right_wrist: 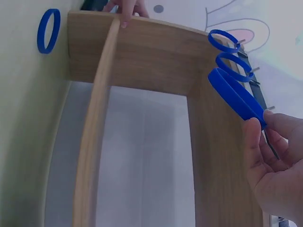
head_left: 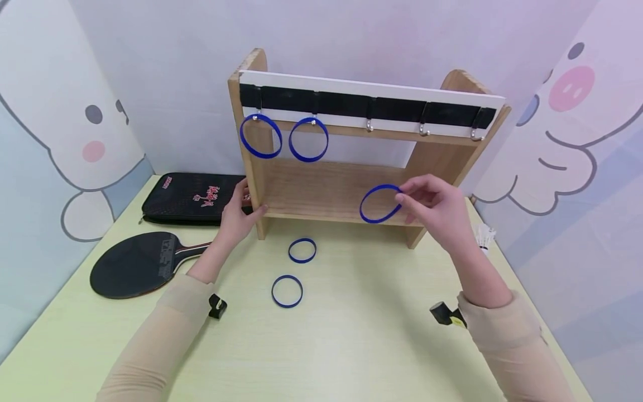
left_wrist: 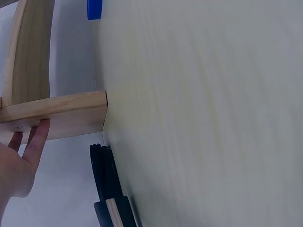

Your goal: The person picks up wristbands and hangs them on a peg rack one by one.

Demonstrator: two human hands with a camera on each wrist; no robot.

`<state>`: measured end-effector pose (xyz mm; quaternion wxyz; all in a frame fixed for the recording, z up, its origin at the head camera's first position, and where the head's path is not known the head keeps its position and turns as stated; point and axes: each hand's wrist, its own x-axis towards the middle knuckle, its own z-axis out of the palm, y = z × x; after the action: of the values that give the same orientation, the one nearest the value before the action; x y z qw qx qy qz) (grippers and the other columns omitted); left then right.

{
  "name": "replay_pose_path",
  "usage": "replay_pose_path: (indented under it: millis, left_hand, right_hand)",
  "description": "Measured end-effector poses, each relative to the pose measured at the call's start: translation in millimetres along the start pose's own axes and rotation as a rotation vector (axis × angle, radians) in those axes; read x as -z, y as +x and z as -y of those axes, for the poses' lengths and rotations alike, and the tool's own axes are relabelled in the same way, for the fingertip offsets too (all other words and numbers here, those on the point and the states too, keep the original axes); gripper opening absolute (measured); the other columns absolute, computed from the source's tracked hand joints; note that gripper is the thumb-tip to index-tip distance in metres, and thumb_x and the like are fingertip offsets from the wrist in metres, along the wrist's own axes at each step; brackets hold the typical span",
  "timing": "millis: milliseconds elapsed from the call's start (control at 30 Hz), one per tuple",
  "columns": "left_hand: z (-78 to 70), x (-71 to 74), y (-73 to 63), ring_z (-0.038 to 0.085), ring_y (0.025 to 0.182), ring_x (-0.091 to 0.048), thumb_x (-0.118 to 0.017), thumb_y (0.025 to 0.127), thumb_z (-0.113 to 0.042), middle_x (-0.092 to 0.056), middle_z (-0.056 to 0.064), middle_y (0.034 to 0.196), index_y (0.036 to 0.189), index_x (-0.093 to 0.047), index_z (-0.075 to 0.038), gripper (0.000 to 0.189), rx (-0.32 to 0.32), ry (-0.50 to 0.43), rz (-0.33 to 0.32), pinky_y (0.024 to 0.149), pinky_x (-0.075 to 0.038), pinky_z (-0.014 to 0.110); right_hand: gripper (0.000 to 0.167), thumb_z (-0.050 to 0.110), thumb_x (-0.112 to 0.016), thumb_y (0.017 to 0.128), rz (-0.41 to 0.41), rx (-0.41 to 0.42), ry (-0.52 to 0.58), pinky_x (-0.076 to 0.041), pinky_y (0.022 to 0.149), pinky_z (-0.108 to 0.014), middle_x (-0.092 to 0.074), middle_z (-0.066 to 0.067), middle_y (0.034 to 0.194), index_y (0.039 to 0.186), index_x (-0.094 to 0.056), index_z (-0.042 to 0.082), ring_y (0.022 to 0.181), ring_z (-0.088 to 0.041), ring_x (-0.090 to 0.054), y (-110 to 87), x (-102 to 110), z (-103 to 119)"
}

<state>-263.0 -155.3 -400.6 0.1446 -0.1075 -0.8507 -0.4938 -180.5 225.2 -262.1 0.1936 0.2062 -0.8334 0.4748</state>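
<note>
A wooden rack (head_left: pixel 336 184) has a white-and-black bar (head_left: pixel 346 105) with several hooks across its top. On the two leftmost hooks hang a blue ring (head_left: pixel 264 157) and a second blue ring (head_left: pixel 308 161). My right hand (head_left: pixel 437 211) pinches another blue ring (right_wrist: pixel 232 92) between thumb and fingertips, in front of the rack's right half and below the bar. My left hand (head_left: pixel 237 218) grips the rack's left side panel, thumb at the front edge and fingers on the outer face. Two more blue rings, one farther back (head_left: pixel 302 262) and one nearer (head_left: pixel 287 306), lie on the table.
To the left of the rack lies a black zip case (head_left: pixel 183 195), with a black table tennis bat (head_left: pixel 133 265) in front of it. A white shuttlecock (head_left: pixel 484 237) sits by the table's right edge. Printed cloth walls (head_left: pixel 351 33) enclose the back and sides.
</note>
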Motion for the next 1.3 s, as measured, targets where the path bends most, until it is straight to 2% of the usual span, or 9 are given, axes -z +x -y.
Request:
replay_pose_path:
  millis: [100, 333, 500, 700, 867, 1100, 1300]
  left_hand:
    - [0.7, 0.4, 0.4, 0.034, 0.114, -0.054, -0.066, 0.089, -0.019, -0.045, 0.016, 0.136, 0.149, -0.020, -0.026, 0.076, -0.007, 0.005, -0.003, 0.086, -0.052, 0.052]
    - [1.4, 3.1, -0.1, 0.035, 0.114, -0.054, -0.065, 0.089, -0.019, -0.045, 0.017, 0.135, 0.149, -0.020, -0.026, 0.075, -0.008, 0.011, -0.008, 0.087, -0.051, 0.053]
    - [0.8, 2.3, -0.7, 0.035, 0.113, -0.054, -0.065, 0.089, -0.019, -0.045, 0.018, 0.134, 0.149, -0.019, -0.025, 0.075, -0.013, 0.003, -0.001, 0.085, -0.052, 0.052]
    - [1.0, 1.0, -0.4, 0.033, 0.113, -0.054, -0.066, 0.089, -0.019, -0.045, 0.016, 0.134, 0.149, -0.020, -0.027, 0.076, -0.012, -0.009, -0.004, 0.085, -0.052, 0.051]
    - [1.5, 0.1, 0.2, 0.035, 0.113, -0.054, -0.065, 0.089, -0.018, -0.045, 0.018, 0.134, 0.149, -0.020, -0.025, 0.075, -0.014, -0.009, -0.002, 0.086, -0.051, 0.053]
    - [2.3, -0.7, 0.7, 0.034, 0.112, -0.055, -0.066, 0.089, -0.018, -0.046, 0.017, 0.134, 0.149, -0.021, -0.025, 0.075, -0.008, -0.007, -0.006, 0.086, -0.052, 0.052]
    - [2.0, 0.1, 0.4, 0.036, 0.112, -0.054, -0.065, 0.089, -0.018, -0.045, 0.019, 0.134, 0.149, -0.021, -0.023, 0.075, -0.020, -0.013, -0.001, 0.087, -0.050, 0.054]
  right_hand:
    - [0.016, 0.004, -0.071, 0.083, -0.060, 0.013, 0.085, -0.053, 0.050, -0.024, -0.066, 0.004, 0.081, 0.097, -0.065, -0.002, 0.056, -0.012, -0.062, 6.9, -1.4, 8.9]
    - [0.016, 0.002, -0.071, 0.081, -0.157, 0.054, 0.389, -0.054, 0.053, -0.026, -0.068, -0.008, 0.085, 0.096, -0.066, -0.002, 0.055, -0.020, -0.063, 26.0, -8.0, 27.2]
    - [0.019, 0.003, -0.073, 0.080, -0.228, 0.049, 0.519, -0.056, 0.056, -0.031, -0.068, -0.012, 0.086, 0.096, -0.065, -0.004, 0.064, -0.022, -0.067, 38.4, -14.8, 34.2]
    - [0.020, 0.004, -0.073, 0.080, -0.263, 0.049, 0.570, -0.057, 0.063, -0.034, -0.067, -0.015, 0.088, 0.096, -0.065, -0.004, 0.067, -0.024, -0.069, 49.2, -22.4, 36.6]
    - [0.019, 0.003, -0.073, 0.080, -0.281, 0.056, 0.615, -0.057, 0.063, -0.035, -0.066, -0.015, 0.087, 0.094, -0.064, -0.005, 0.066, -0.025, -0.069, 54.1, -29.9, 33.7]
    - [0.020, 0.004, -0.074, 0.079, -0.313, 0.072, 0.586, -0.057, 0.063, -0.035, -0.066, -0.015, 0.086, 0.094, -0.064, -0.005, 0.066, -0.024, -0.069, 55.4, -37.5, 28.1]
    - [0.020, 0.008, -0.074, 0.080, -0.299, 0.049, 0.528, -0.057, 0.065, -0.033, -0.067, -0.014, 0.085, 0.094, -0.064, -0.004, 0.065, -0.022, -0.069, 53.8, -38.8, 22.8]
